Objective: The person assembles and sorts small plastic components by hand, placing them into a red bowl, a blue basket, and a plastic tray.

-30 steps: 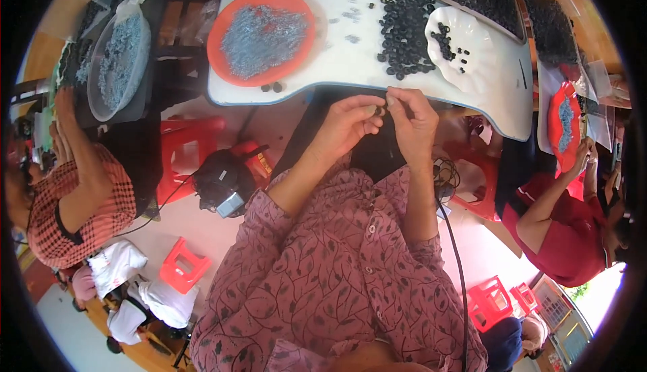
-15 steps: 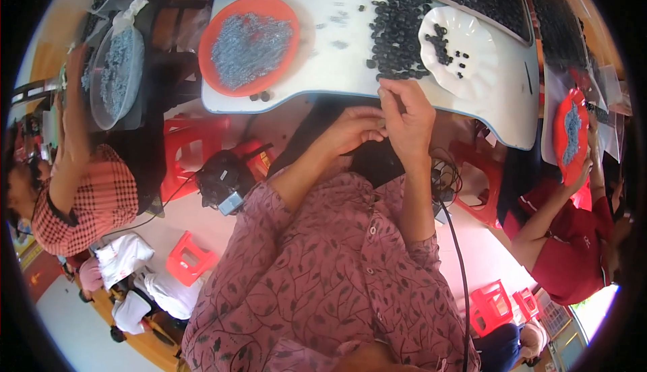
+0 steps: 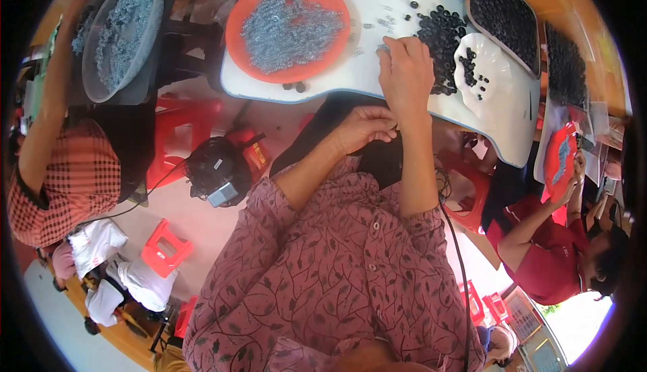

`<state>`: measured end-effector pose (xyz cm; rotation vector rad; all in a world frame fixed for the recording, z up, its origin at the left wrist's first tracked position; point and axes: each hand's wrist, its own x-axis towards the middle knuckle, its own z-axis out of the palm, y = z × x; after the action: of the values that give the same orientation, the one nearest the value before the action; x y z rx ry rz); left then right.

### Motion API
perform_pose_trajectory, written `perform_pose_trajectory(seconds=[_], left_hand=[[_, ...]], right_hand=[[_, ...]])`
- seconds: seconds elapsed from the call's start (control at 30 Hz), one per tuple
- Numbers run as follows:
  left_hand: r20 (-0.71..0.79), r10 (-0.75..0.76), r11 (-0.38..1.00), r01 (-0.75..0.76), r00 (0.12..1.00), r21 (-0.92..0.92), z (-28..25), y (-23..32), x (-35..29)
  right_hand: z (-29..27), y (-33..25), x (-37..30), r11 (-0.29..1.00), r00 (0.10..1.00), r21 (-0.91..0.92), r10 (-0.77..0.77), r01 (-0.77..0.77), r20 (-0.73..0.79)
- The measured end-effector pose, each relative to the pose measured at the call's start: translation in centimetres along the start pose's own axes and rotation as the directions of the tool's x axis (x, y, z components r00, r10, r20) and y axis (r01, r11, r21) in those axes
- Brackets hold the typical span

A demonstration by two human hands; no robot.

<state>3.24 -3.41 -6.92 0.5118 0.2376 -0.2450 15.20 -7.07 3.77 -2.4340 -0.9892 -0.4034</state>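
My left hand [image 3: 364, 128] is just off the table's front edge, above my lap. Its thumb and fingers pinch together at the tips; whatever sits between them is too small to make out. Over the white table [image 3: 337, 89] my right hand [image 3: 408, 69] is lowered, fingers bent and closed at the tips beside scattered silvery pieces [image 3: 385, 21]. An orange-red plate [image 3: 236, 45] at the left holds a heap of small blue-grey pieces [image 3: 290, 32] that look like springs. Right of my hand lie many small black round parts [image 3: 441, 35].
A white scalloped plate [image 3: 492, 92] carries a few black parts. Behind it stands a tray [image 3: 502, 11] full of black parts. Co-workers sit at left [image 3: 74, 176] and right [image 3: 539, 251]. Red stools [image 3: 167, 247] stand on the floor, and a cable [image 3: 460, 257] runs by my right side.
My right hand has moved away from the left hand and forward over the table, to the silvery pieces. My left hand stays near the edge. The whole view has shifted slightly.
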Motion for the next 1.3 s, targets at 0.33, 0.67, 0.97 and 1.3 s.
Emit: perform_pose_trajectory(seconds=[0.33, 0.67, 0.97, 1.3], left_hand=[[-0.006, 0.003, 1.0, -0.003, 1.0, -0.004, -0.6, 0.0, 0.2], [-0.051, 0.002, 1.0, -0.002, 0.999, -0.007, 0.0, 0.4, -0.5], [-0.103, 0.235, 0.972, -0.232, 0.966, 0.042, 3.5, 4.7, -3.8], [-0.066, 0.57, 0.653, -0.403, 0.819, 0.641, 5.4, 5.5, -4.6]], right_hand=[[-0.2, -0.3, -0.9, 0.993, 1.0, 0.113, 0.015, -0.017, 0.013], [-1.1, -0.2, -1.9, 0.994, 0.999, 0.105, -0.042, 0.042, 0.001], [-4.8, -0.6, -5.1, 0.753, 0.928, 0.543, 0.293, -0.372, 0.23], [-5.5, -0.4, -7.5, 0.499, 0.784, 0.618, 0.251, -0.608, 0.568]])
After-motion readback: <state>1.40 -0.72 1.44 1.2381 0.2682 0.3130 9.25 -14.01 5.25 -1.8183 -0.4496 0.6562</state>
